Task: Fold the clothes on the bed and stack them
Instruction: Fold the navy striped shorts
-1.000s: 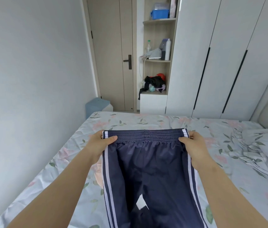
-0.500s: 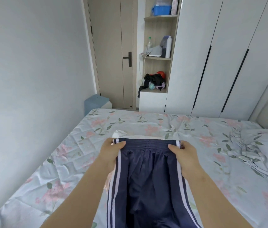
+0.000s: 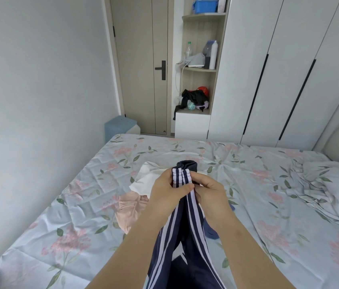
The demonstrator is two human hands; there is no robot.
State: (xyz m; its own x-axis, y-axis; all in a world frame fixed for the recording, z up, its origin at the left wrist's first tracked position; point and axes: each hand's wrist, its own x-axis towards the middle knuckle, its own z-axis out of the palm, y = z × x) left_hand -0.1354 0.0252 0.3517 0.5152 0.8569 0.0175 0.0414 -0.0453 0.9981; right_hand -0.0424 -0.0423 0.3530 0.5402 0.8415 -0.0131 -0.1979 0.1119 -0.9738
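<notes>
Navy track pants with white side stripes hang in front of me, folded lengthwise so both striped sides meet at the waistband. My left hand and my right hand pinch the waistband together, held above the floral bed. Behind my hands a white garment lies on the sheet, with a pale pink garment beside it. A bit of blue fabric shows under my right forearm.
A rumpled pillow and quilt lie at the right. White wardrobe doors and an open shelf with clutter stand beyond the bed. A blue bin stands by the closed door. A wall borders the bed's left side.
My hands came together, bringing the two ends of the waistband side by side, so the pants are now folded in half lengthwise. The white and pink garments came into view.
</notes>
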